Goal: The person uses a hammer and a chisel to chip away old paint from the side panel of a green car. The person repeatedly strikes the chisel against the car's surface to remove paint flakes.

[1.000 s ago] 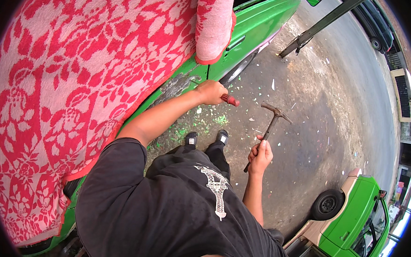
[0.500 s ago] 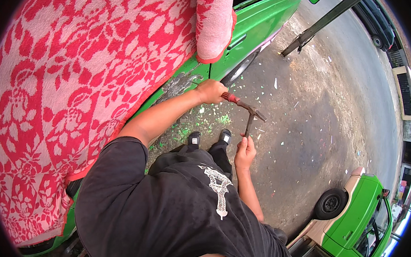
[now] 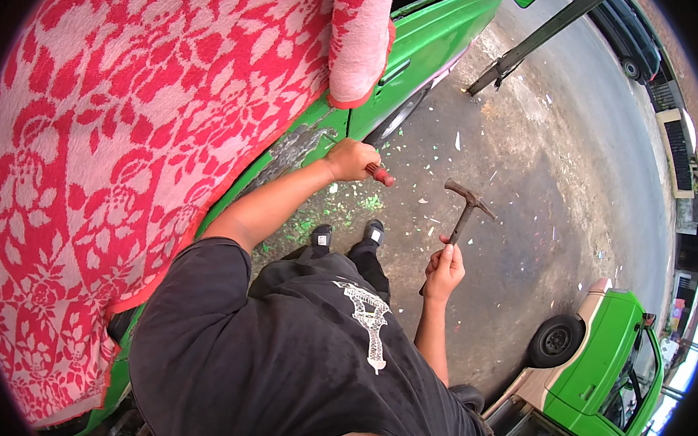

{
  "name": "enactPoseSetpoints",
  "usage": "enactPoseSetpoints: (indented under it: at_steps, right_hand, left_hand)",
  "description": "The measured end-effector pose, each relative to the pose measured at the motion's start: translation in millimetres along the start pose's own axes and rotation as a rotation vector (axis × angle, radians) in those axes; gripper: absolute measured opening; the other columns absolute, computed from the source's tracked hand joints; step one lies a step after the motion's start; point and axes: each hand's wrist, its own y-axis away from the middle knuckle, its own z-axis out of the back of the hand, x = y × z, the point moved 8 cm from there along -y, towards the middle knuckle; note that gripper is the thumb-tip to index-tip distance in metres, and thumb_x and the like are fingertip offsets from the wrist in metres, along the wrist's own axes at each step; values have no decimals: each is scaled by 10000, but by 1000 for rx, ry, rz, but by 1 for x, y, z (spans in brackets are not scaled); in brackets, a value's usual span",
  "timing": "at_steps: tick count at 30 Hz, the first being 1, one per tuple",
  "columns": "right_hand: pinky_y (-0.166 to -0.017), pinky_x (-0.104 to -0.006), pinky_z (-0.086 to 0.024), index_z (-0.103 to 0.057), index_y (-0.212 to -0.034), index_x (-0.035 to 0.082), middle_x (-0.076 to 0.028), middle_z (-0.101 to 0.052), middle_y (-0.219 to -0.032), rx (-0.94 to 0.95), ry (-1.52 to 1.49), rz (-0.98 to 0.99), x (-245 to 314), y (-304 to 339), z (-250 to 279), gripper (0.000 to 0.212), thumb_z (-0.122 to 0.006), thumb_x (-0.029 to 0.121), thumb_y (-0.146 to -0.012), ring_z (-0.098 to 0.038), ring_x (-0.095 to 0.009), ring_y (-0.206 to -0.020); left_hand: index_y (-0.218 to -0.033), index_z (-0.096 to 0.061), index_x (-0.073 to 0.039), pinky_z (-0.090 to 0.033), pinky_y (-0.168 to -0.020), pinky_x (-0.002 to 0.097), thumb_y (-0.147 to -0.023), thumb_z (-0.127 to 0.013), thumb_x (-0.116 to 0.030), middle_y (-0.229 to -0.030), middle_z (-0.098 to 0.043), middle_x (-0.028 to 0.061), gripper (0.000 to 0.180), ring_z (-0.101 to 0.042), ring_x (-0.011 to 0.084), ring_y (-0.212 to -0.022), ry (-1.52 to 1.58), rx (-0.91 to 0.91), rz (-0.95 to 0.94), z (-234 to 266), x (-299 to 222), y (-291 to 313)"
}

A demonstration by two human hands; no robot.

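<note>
My left hand [image 3: 349, 161] is wrapped round a screwdriver with a red ribbed handle [image 3: 380, 174]. Its butt sticks out to the right, and its thin shaft points at the side of a green vehicle [image 3: 431, 47]. There the paint is scraped to a rough grey patch [image 3: 291, 150]. Whether the tip touches the metal, I cannot tell. In my right hand [image 3: 445, 272] is a hammer [image 3: 468, 205], gripped by its handle with the head up. A gap separates the hammer head from the screwdriver's butt.
A red and pink floral cloth [image 3: 148, 110] covers much of the green vehicle. Paint chips [image 3: 370, 202] litter the ground by my feet. A slanting post [image 3: 527, 49] stands at the far right, and another green vehicle [image 3: 604, 353] is parked at the right.
The hammer has swung away from the screwdriver's butt, down and to the right with my right hand. My left hand stays at the scraped patch.
</note>
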Motion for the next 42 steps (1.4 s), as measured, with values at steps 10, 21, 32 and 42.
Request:
enactPoseSetpoints:
  at_steps: [10, 21, 32, 42]
  right_hand:
    - [-438, -190, -242, -618, -1143, -9, 78, -409, -617, 79, 68, -17, -3, 0, -11, 281, -524, 225, -1018, -342, -3, -499]
    - [-446, -193, -255, -619, -1133, -18, 74, -424, -619, 115, 97, -33, 0, 0, -27, 282, -521, 219, -1017, -352, -9, -500]
    - [-476, -214, -312, -633, -1125, -12, 38, -465, -613, 111, 376, 155, -12, -4, -61, 304, -492, 238, -1024, -409, -47, -521]
    - [-505, -222, -325, -652, -1114, -10, 51, -459, -626, 87, 298, 103, -9, -2, -56, 283, -530, 224, -1011, -418, -33, -564]
  left_hand:
    - [-698, -613, -144, -500, -555, 413, -685, -709, -163, -695, -627, 42, 99, -642, 280, -646, 1, -32, 7, 1, 10, 2]
    - [-679, -583, -132, -499, -548, 425, -728, -680, -196, -668, -611, 68, 126, -632, 296, -622, 7, -57, -29, 3, 10, -1]
    - [-685, -582, -118, -500, -567, 436, -719, -678, -203, -686, -619, 77, 133, -638, 308, -653, -11, 14, -17, -8, 15, -5]
    - [-665, -592, -95, -486, -558, 397, -681, -728, -156, -679, -614, 70, 150, -627, 288, -631, 61, -72, 51, 6, 20, -17]
